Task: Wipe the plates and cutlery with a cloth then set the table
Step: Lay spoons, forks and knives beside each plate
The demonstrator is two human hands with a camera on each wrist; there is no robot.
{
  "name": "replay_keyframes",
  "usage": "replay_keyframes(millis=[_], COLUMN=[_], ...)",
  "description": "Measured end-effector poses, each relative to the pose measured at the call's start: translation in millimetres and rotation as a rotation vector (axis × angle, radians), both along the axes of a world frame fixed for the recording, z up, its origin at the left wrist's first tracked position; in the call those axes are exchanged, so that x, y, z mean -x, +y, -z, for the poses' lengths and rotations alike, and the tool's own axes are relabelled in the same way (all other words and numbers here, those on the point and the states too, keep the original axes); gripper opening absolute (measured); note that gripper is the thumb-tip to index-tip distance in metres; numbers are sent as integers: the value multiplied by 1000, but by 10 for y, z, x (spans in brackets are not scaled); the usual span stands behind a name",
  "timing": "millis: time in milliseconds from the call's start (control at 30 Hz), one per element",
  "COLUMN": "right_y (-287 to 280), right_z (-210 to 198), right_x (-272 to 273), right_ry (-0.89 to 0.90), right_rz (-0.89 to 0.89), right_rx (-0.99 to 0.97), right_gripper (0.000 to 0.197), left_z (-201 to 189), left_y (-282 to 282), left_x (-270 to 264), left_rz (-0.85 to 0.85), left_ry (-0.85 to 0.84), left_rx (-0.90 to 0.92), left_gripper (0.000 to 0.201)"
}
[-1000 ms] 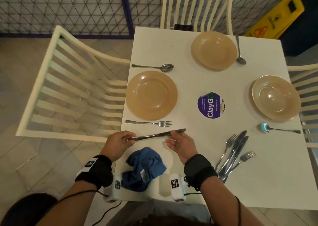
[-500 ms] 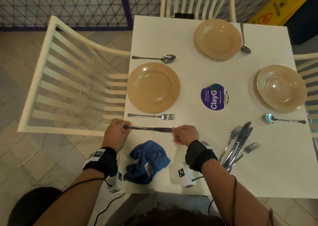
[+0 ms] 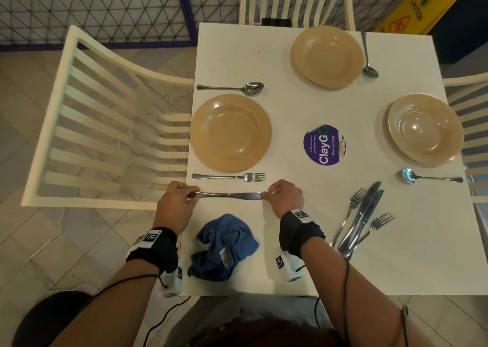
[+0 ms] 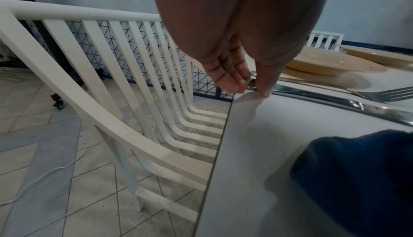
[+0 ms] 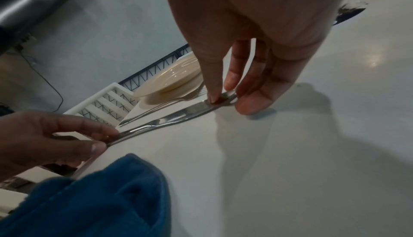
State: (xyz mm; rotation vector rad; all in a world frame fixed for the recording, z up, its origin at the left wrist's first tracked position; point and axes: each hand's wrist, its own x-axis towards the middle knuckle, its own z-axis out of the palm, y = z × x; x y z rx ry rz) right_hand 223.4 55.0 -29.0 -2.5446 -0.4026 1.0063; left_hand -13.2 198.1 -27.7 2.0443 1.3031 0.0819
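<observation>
A steel knife (image 3: 229,195) lies level on the white table (image 3: 311,241), just below the fork (image 3: 229,176) of the left place setting. My left hand (image 3: 176,204) pinches its handle end (image 4: 251,83) at the table's left edge. My right hand (image 3: 285,198) pinches the blade tip (image 5: 220,99). The crumpled blue cloth (image 3: 225,246) sits loose on the table between my wrists. A tan plate (image 3: 230,132) with a spoon (image 3: 232,87) above it lies beyond the fork.
Two more tan plates (image 3: 327,56) (image 3: 425,130), each with a spoon beside it, sit at the far and right settings. A pile of forks and knives (image 3: 361,217) lies at the right. A purple sticker (image 3: 324,145) marks the centre. White slatted chairs (image 3: 105,124) surround the table.
Both hands lowered the knife from a slanted hold above the table to a level line parallel with the fork. My right hand turned palm-down onto the blade tip.
</observation>
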Motion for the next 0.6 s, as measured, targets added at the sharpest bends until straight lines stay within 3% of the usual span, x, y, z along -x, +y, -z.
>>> replay_keyframes(millis=[367,600], right_y=[-72,-538], right_z=[-58,-375], right_x=[-41,-302], right_ry=[84,87], right_rz=[5,45], right_rx=[-71,-207], right_gripper=[22,16], left_z=[-73,-529], left_y=[-40,-270], left_x=[-3,-323], left_rz=[-32,53], left_ry=[-13,-97], left_rx=[18,-47], left_gripper=[33,33])
